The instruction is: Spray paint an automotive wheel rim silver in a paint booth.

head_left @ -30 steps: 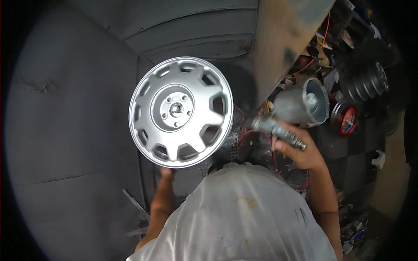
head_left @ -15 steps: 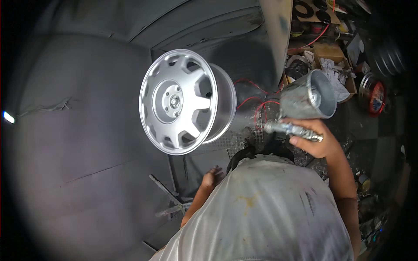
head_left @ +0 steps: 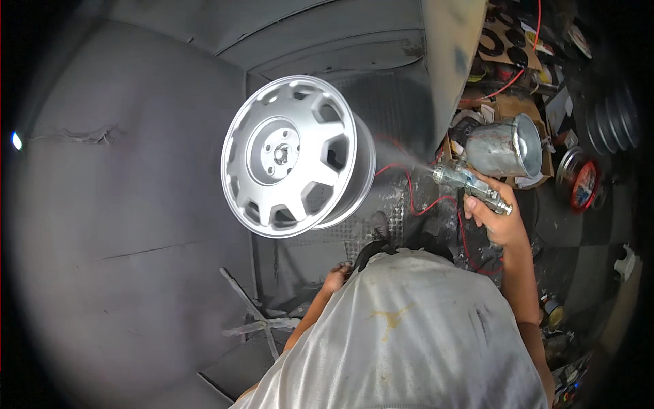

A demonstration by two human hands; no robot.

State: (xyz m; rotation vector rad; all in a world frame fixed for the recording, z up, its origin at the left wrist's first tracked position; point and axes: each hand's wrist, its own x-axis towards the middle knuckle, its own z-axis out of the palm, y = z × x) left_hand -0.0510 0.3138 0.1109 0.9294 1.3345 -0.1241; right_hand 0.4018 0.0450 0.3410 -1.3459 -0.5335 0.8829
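Observation:
A silver alloy wheel rim [head_left: 310,160] hangs or stands raised on the left, its spoked face turned up and leftward; what bears it is hidden. My right hand [head_left: 501,215] is wrapped round a metal spray gun [head_left: 470,185], right of the rim and apart from it. A grey metal paint cup [head_left: 497,146] is on the gun. From the nozzle a pale mist [head_left: 402,153] spreads left toward the rim's barrel. Low beside my shirt, my left hand [head_left: 337,276] has its fingers curled; whether anything is in them is hidden.
A thin red hose [head_left: 436,204] loops over the floor behind the gun. A grey cross-shaped stand [head_left: 257,317] is at lower left, beside a grey wall [head_left: 150,204]. Cluttered shelves, cardboard boxes [head_left: 518,105] and a red-and-silver round tin [head_left: 582,184] fill the right.
The spray gun has moved slightly right and up, and mist now shows at its nozzle. The rim appears turned a little. My left hand's fingers look more curled.

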